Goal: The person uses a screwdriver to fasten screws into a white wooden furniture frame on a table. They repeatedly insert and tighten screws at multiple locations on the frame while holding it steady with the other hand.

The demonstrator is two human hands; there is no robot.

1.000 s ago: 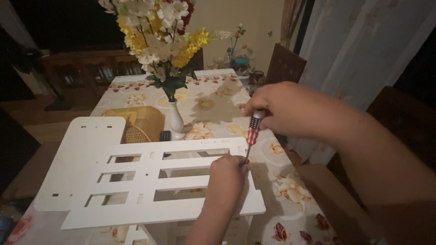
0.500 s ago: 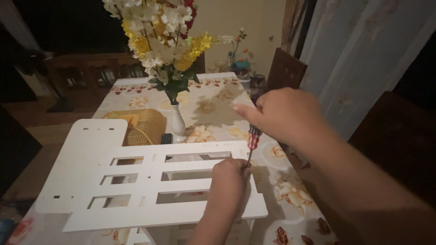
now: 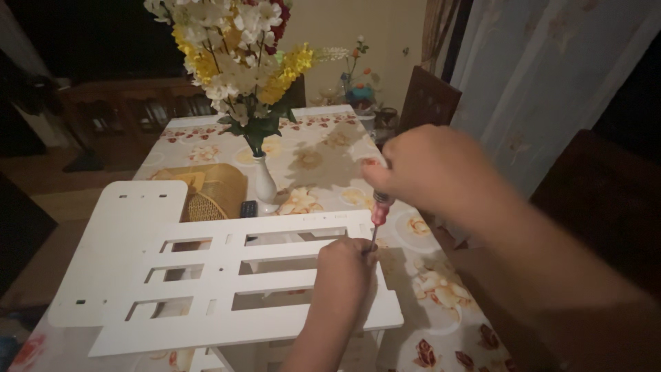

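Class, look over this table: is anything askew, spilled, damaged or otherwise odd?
Nothing stands out. The white slotted panel lies flat, the flower vase stands upright, and the right hand holds the screwdriver upright beside the left hand. No spills or breakage show.

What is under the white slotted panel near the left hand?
Through the slots of the white slotted panel only dark gaps and bits of white frame show. The left hand covers the spot where the screwdriver tip lands, so any screw is hidden.

The right hand (image 3: 430, 169) holds a red-handled screwdriver (image 3: 377, 219) upright on the white slotted panel (image 3: 206, 275), the left hand (image 3: 348, 269) beside its tip.
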